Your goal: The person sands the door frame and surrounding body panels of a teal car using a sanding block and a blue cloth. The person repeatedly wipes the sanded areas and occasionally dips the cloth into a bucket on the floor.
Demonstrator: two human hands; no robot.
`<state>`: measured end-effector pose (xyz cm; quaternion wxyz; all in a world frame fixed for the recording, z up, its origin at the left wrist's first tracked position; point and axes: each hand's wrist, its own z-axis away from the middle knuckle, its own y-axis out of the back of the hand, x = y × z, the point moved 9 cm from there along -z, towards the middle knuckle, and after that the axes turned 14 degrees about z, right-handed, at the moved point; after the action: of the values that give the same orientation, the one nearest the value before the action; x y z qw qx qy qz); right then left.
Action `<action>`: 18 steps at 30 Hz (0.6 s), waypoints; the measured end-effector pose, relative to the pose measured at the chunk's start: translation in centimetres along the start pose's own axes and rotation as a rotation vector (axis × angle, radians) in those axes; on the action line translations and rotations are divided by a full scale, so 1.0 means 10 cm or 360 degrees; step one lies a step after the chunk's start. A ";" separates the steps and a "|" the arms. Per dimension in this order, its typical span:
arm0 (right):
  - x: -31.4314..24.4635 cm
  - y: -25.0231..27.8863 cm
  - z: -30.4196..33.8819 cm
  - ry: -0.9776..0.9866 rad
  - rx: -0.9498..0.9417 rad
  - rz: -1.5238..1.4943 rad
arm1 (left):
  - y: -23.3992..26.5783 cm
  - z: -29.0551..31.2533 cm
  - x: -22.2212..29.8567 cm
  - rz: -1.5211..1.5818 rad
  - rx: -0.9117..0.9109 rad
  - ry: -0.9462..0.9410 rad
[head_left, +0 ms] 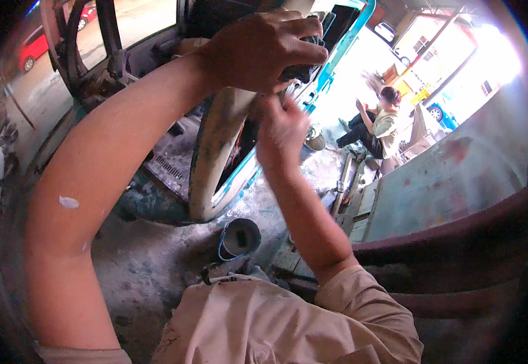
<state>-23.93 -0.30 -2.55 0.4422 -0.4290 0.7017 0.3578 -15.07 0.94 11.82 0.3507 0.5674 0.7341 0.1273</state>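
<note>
At the upper middle, my left hand (270, 51) reaches across a vehicle body and has its fingers curled round a dark crumpled cloth (299, 73). Just below it is my right hand (282, 130), bent into a loose fist and a little blurred; what it holds, if anything, does not show. Both hands are beside the vehicle's door opening, whose pillar and sill (215, 151) are beige with bare or worn patches. A turquoise edge (343, 39) runs along the frame beyond my left hand.
A dark bucket (239, 238) with a blue handle stands on the stained floor before me. At the right leans a large grey-green panel (452, 188) with reddish patches. A person (379, 124) sits farther off near the bright opening. A red car (36, 48) is outside, upper left.
</note>
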 end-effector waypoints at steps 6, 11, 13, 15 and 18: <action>0.36 -0.05 0.42 0.0200 0.0236 0.0241 | 0.15 -0.17 0.07 0.0206 0.0012 -0.0008; 0.20 -0.02 0.21 -0.0016 0.0005 0.0149 | 0.18 -0.14 0.12 0.0207 0.0115 -0.0165; -0.26 0.11 -0.16 0.0205 0.0011 0.0052 | 0.15 -0.18 0.13 0.0232 0.0047 -0.0130; -0.15 0.14 -0.09 0.0260 0.0121 0.0139 | 0.15 -0.21 0.14 0.0282 -0.0003 -0.0089; 0.40 0.03 0.42 0.0333 0.0302 0.0179 | 0.05 -0.14 -0.02 0.0279 0.0035 0.0033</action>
<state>-23.86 2.39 -7.71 0.3843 -0.3802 0.7976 0.2675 -15.61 1.22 13.23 0.3243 0.6318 0.6866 0.1555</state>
